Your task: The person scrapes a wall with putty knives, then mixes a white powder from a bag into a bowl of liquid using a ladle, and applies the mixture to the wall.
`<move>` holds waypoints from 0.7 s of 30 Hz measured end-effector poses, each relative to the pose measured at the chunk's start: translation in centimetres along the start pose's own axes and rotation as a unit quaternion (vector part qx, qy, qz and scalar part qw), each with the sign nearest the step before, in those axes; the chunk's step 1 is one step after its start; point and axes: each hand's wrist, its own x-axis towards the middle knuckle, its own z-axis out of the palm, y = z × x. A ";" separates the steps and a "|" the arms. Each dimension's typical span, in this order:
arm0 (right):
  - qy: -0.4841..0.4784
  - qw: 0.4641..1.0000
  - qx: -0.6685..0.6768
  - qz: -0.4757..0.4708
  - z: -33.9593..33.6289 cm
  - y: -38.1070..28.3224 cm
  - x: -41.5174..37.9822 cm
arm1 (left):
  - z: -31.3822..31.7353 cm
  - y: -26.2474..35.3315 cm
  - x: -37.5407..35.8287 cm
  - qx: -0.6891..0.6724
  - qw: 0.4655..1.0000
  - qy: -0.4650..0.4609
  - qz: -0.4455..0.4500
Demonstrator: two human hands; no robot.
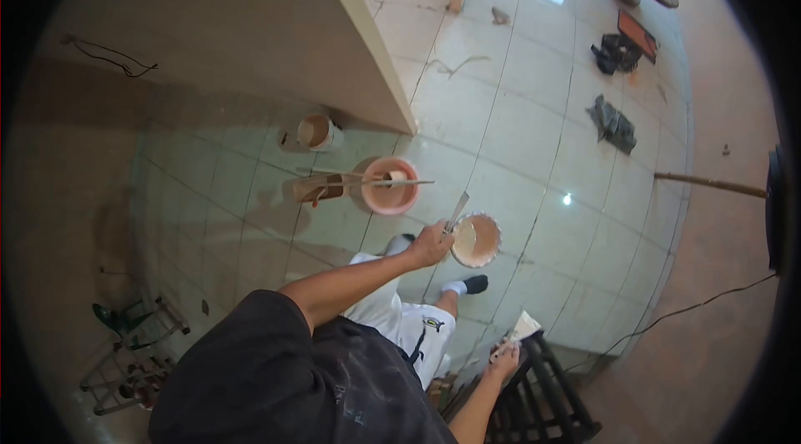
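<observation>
Left hand point(430, 245) closed round putty knife point(456, 212), blade tip up, w/ small tub of filler point(476, 240) just beside on tiled floor point(517, 135). Right hand point(504, 358) shut on pale scraper point(524, 327), by dark stool point(542, 398). Best to load lightly, wipe on rim, keep footing steady. Orange bucket point(390, 185) near.

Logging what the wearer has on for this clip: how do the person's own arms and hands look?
Both forearms are bare, with no gloves on the left hand or the right hand. A dark, short-sleeved top with faint pale smears covers the shoulders. No watch or rings are discernible at this resolution.
</observation>
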 end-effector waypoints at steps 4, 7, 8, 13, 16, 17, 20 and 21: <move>-0.011 0.998 0.056 0.031 4.1 5.7 -8.1 | -4.3 -5.3 -2.9 0.001 1.000 -0.006 -0.026; -0.052 0.998 0.014 0.029 4.6 10.6 -12.5 | -6.4 -8.4 -5.2 -0.004 0.997 -0.037 -0.061; -0.048 0.998 0.017 0.030 4.8 11.4 -13.3 | -7.1 -8.9 -5.4 0.005 0.994 -0.055 -0.093; -0.043 0.999 0.013 0.012 4.1 18.0 -15.7 | -6.5 -14.9 -6.2 0.041 0.998 -0.056 0.011; -0.030 0.999 -0.012 -0.012 3.9 21.5 -18.5 | -5.8 -19.7 -5.8 0.088 0.988 -0.109 0.060; -0.035 0.999 -0.008 -0.012 3.6 23.5 -19.1 | -5.4 -21.8 -5.6 0.108 0.985 -0.114 0.068; 0.000 1.000 0.021 -0.009 2.9 30.2 -21.2 | -4.1 -25.9 -6.6 0.117 0.979 -0.147 0.084; 0.038 0.999 0.015 0.032 4.4 29.6 -23.1 | -3.6 -27.7 -6.2 0.129 0.974 -0.176 0.060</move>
